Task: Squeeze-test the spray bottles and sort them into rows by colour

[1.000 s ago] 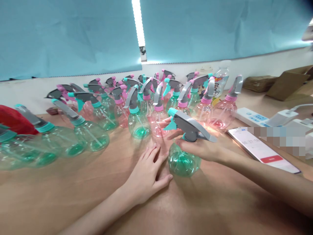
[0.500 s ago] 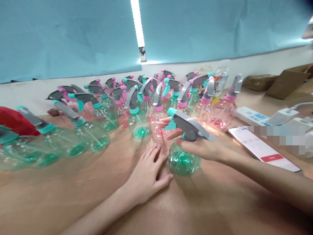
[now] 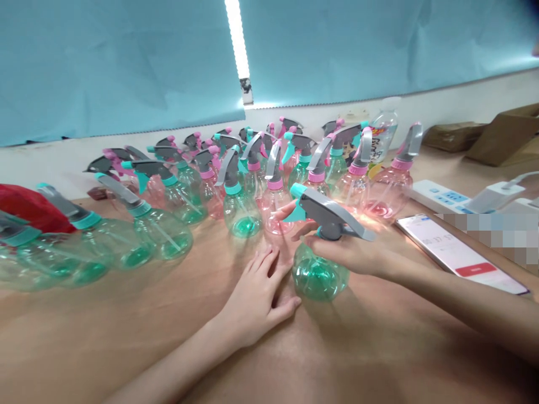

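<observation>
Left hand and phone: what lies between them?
Between the left hand and phone, the head view shows a green bottle and the right hand at its neck.

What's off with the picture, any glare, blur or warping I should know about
Head view: light strip blown out; glare on the table behind the held bottle; soft shadow below the right arm; phone digits blurred; leftmost bottles stretched; pixelated patch at right.

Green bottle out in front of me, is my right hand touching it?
Touching. The head view shows the right hand around the neck of the green bottle, thumb across the near side and fingers reaching past the far side.
</observation>
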### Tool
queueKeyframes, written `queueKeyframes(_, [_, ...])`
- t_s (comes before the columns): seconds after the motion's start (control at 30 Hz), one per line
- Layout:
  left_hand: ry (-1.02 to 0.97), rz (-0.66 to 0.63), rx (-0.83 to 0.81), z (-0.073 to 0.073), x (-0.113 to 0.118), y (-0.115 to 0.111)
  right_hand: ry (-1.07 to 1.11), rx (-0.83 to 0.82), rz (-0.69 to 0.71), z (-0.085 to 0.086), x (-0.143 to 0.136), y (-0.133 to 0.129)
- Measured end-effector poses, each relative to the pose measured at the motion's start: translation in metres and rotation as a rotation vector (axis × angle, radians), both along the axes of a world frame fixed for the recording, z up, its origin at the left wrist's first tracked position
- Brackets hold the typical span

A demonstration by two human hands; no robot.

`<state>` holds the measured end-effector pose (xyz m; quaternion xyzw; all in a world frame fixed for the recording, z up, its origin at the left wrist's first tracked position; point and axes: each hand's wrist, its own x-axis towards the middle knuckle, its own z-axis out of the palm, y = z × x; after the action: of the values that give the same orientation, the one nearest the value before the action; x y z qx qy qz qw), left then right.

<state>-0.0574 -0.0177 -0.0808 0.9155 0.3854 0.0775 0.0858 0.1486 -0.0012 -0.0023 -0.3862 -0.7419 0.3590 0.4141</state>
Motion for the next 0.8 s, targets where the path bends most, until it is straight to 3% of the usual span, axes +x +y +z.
queueKeyframes(0.33, [-0.007,0.001,0.003,0.000,-0.002,-0.001,0.071,0.018,0.036,-0.005,-0.002,0.002])
queueKeyframes(0.63, [-0.021,0.002,-0.002,0.002,0.000,-0.001,0.052,0.032,0.040,0.012,-0.006,-0.002])
queueKeyframes(0.8, [-0.011,0.002,-0.002,0.003,0.000,-0.001,0.080,0.002,0.046,0.010,-0.005,-0.002])
